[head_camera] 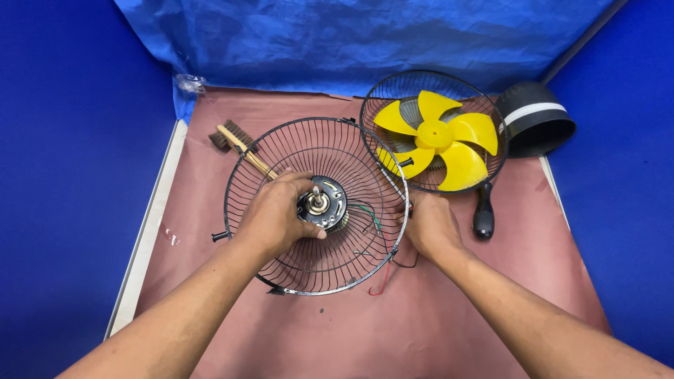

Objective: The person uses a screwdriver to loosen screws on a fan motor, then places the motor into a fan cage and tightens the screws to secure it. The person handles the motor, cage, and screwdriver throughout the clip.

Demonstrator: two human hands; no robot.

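A black wire fan guard (337, 151) lies on the brown paper with a motor (323, 202) and its shaft at the centre. My left hand (274, 214) reaches inside the guard and grips the motor from the left. My right hand (428, 224) holds the guard's right rim from outside. Red, green and black wires (382, 281) trail out under the rim at the front. Behind, a second guard (393, 95) holds a yellow fan blade (435, 137).
A wooden-handled brush (235, 144) lies at the back left, partly under the guard. A screwdriver with a black handle (483, 214) rests right of my right hand. A black cone-shaped housing with a white band (537, 119) sits at the far right. Blue sheeting walls the table.
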